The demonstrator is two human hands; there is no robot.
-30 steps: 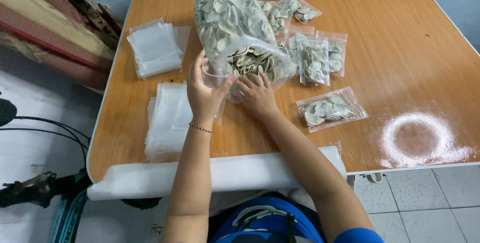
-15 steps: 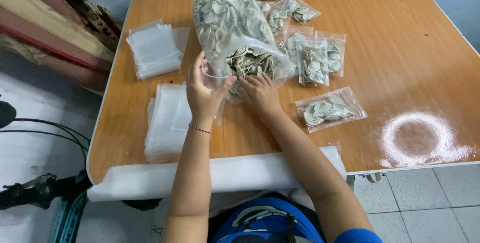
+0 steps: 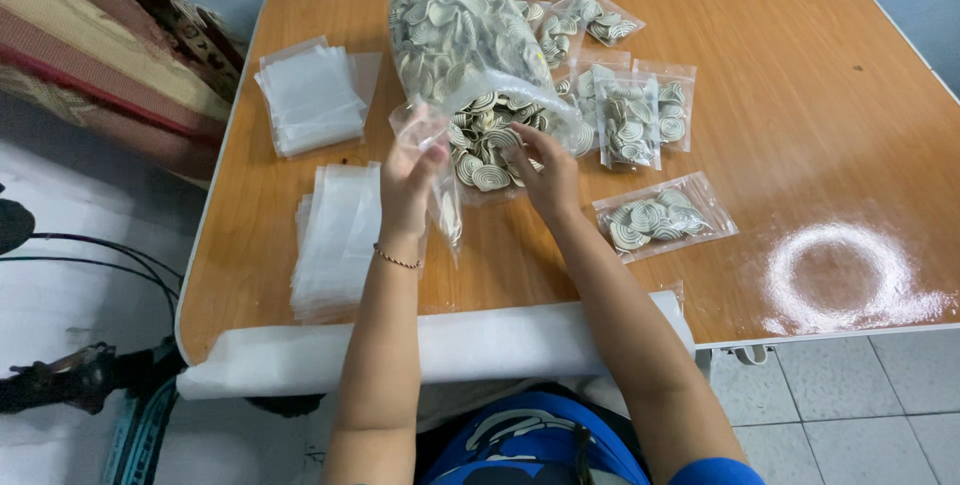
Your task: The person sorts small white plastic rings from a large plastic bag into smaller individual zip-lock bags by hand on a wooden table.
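Nearest, a white foam roll (image 3: 300, 355) lies along the wooden table's (image 3: 820, 115) edge. Above it, the left hand (image 3: 408, 183) pinches a small clear plastic bag (image 3: 440, 195) upright, while the right hand (image 3: 545, 170), fingers curled, reaches into the big clear sack of cream spiral discs (image 3: 465, 55) beyond.

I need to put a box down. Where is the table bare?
Bare: the right side of the table, beyond the filled bags, and its front right corner. Crowded: centre, around the big bag and both hands; left holds empty-bag stacks.
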